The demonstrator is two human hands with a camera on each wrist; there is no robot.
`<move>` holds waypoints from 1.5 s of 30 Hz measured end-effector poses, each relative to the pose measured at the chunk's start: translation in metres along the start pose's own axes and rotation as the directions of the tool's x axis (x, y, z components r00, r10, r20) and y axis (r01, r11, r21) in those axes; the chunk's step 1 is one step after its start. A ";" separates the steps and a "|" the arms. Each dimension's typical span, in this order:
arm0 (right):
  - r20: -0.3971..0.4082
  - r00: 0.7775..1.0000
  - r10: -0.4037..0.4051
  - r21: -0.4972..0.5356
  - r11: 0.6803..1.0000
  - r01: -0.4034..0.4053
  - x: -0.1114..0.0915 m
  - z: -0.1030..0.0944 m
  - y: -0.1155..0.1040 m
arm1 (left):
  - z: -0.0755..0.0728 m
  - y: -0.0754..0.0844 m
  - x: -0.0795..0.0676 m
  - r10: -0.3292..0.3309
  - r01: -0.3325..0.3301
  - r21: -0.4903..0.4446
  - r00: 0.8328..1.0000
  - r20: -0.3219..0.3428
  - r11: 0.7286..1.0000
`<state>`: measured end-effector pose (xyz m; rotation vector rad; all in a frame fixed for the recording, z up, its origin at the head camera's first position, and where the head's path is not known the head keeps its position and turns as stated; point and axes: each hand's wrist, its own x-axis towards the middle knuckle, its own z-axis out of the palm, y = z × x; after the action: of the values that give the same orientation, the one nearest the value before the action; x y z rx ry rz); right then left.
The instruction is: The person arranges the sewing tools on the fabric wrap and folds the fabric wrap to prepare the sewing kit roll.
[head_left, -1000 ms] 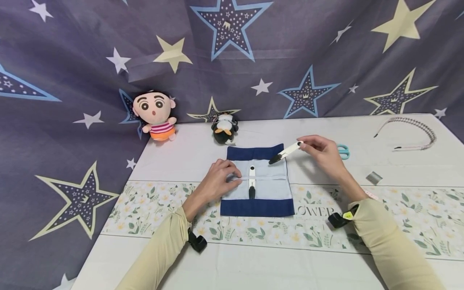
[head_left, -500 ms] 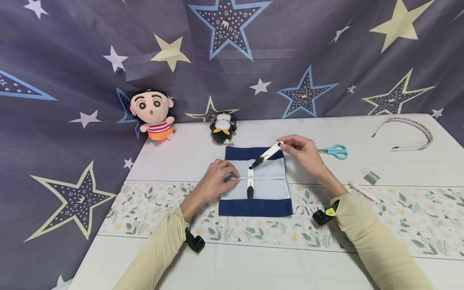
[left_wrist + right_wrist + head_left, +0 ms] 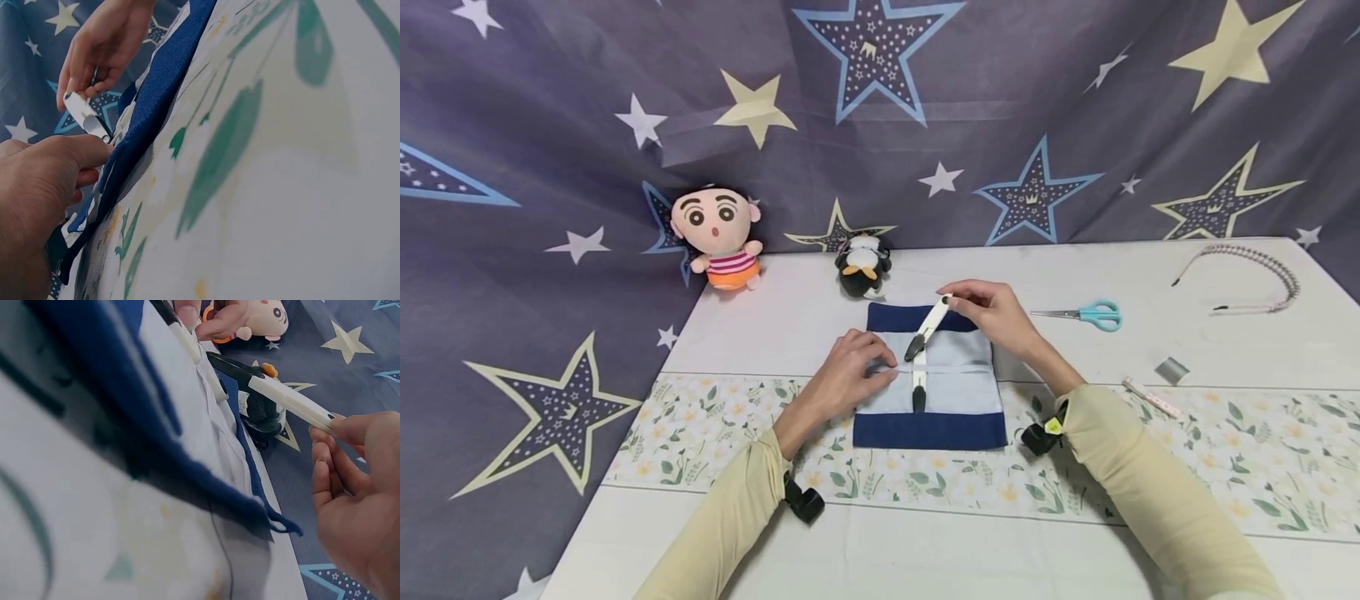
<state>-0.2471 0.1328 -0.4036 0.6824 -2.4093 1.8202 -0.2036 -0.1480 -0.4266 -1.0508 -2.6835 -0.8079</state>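
Observation:
A blue-bordered cloth pouch (image 3: 929,432) lies unfolded, with a pale inside crossed by a thin elastic band (image 3: 958,368). One slim white-handled tool with a black pointed end (image 3: 919,398) lies lengthwise under that band. At the pouch's left side, my left hand (image 3: 850,371) pinches the band between thumb and forefinger. My right hand (image 3: 996,315) grips the white end of a second, matching tool (image 3: 931,323), tilted above the first with its black tip pointing down toward the band. In the right wrist view this tool (image 3: 290,403) is apart from the cloth.
Blue-handled scissors (image 3: 1101,315) lie right of the pouch. Farther right are a grey spool (image 3: 1172,369), a small pinkish stick (image 3: 1152,398) and a headband (image 3: 1285,275). A penguin toy (image 3: 861,267) and a doll (image 3: 718,237) sit at the table's back edge.
My right hand has carried the second tool leftward from the pouch's right edge to above the first tool. Its tip has lowered toward the band. My left hand has stayed in place.

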 end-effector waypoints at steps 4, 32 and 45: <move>0.032 0.999 0.017 -0.025 1.000 -0.016 0.008 0.005 -0.001 | -0.001 0.000 0.000 -0.003 0.003 0.001 1.000 -0.002 1.000; 0.120 0.975 0.184 -0.174 0.971 -0.162 0.031 0.031 -0.002 | 0.001 0.000 0.000 -0.029 0.028 0.017 1.000 0.009 0.999; 0.169 0.970 0.172 -0.270 0.955 -0.123 0.033 0.041 -0.002 | 0.001 0.000 0.001 -0.058 0.058 -0.024 0.998 0.008 0.998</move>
<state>-0.2669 0.0838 -0.4043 0.6955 -2.8263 1.5043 -0.2047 -0.1470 -0.4275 -0.9868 -2.7286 -0.8504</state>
